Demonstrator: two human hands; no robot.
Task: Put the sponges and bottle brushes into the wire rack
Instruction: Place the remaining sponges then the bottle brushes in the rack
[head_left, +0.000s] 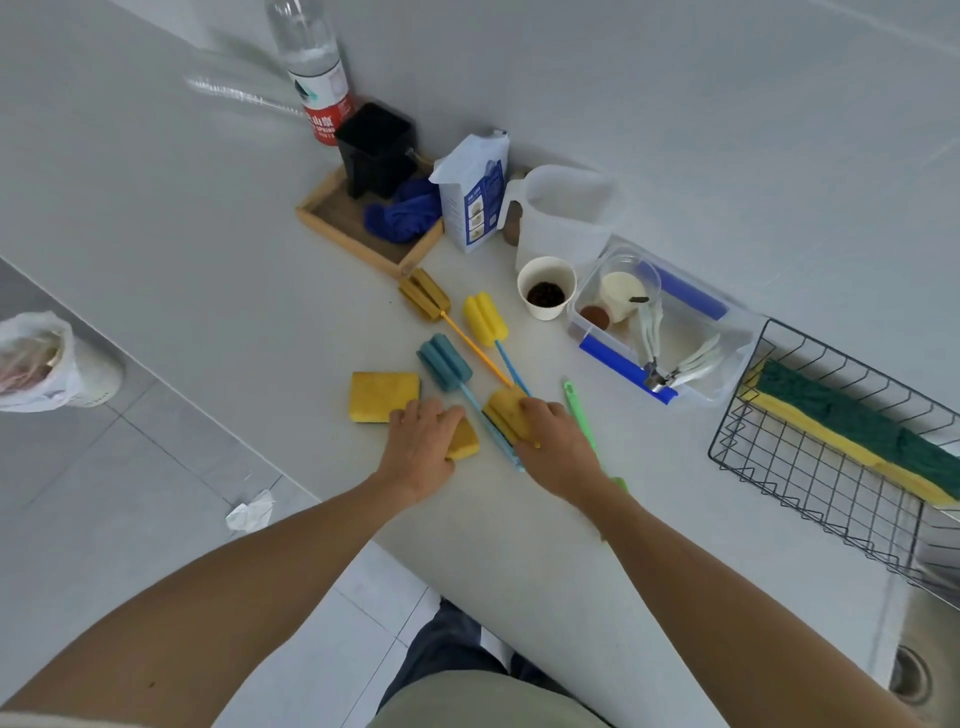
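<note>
Both hands (422, 447) (551, 447) on sponges (511, 415), counter edge near

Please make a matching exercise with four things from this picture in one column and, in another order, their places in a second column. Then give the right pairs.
Things:
1. green and yellow sponge
2. blue cloth
3. teal bottle brush
4. measuring spoons

Places:
A. in the wooden tray
B. in the wire rack
C. in the clear plastic box
D. on the counter, between the two hands' sponges

Pairs: 1-B, 2-A, 3-D, 4-C
</note>
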